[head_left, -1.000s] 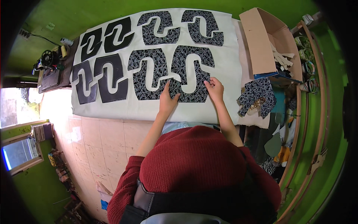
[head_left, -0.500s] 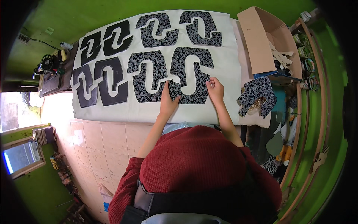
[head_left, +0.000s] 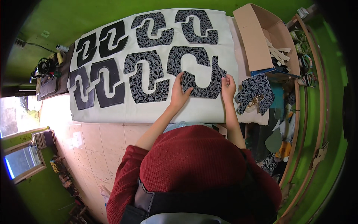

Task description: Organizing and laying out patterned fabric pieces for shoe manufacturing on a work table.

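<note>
My left hand (head_left: 181, 93) and my right hand (head_left: 228, 89) grip a J-shaped patterned piece (head_left: 207, 91), black with fine pale crisscross lines, by its two ends. The left thumb lies on its face, and the right fingers pinch the edge of its taller arm. Its matching hook-shaped piece (head_left: 188, 53) lies just beyond it on the white sheet (head_left: 149, 112). To the left rests an interlocked pair of the same patterned pieces (head_left: 138, 93). Farther left are plain dark pairs (head_left: 106, 98).
An open cardboard box (head_left: 250, 44) with offcuts stands at the back right. Beside it lies a patterned scrap (head_left: 257, 89) with small gold-coloured bits. A machine with a black wheel (head_left: 44, 65) is at the far left. Wooden rails (head_left: 302, 112) run along the right wall.
The J-shaped piece has come away from its hook-shaped partner and shifted right, carried by both hands. The whole view has shifted slightly.
</note>
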The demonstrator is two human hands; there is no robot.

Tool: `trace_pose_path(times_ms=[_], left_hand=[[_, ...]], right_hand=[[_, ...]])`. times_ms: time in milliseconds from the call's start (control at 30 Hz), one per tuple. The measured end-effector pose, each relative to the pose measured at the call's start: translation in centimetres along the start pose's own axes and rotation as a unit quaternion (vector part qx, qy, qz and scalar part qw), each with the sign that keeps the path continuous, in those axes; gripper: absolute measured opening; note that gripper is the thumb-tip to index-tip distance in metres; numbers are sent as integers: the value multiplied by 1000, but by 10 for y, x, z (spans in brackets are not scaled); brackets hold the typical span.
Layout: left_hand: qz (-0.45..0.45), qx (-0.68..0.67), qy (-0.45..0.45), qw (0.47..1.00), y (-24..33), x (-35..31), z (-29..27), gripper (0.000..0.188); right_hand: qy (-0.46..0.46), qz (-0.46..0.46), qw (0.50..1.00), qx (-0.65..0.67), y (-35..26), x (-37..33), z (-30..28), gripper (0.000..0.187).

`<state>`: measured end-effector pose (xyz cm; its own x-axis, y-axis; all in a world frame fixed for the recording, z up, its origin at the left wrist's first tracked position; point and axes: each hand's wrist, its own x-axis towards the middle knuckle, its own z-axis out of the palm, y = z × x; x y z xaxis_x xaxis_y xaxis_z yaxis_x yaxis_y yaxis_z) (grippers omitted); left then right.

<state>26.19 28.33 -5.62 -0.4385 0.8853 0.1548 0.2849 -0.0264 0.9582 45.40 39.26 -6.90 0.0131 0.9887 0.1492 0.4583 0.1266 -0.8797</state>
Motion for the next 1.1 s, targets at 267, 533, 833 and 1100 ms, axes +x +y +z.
trace_pose_path(times_ms=[267, 533, 833, 1100], left_hand=[[29, 148, -27, 988, -23, 47, 17, 74], [-18, 269, -69, 960, 26, 41, 17, 79], [131, 381, -180, 897, 12, 32, 23, 66], [111, 403, -204, 885, -8, 23, 30, 64]], right_hand=[[50, -15, 997, -56, 16, 44, 19, 23], [29, 5, 994, -101, 25, 53, 20, 24], [24, 21, 996, -86, 19, 49, 22, 24], [60, 2, 996, -72, 22, 47, 25, 22]])
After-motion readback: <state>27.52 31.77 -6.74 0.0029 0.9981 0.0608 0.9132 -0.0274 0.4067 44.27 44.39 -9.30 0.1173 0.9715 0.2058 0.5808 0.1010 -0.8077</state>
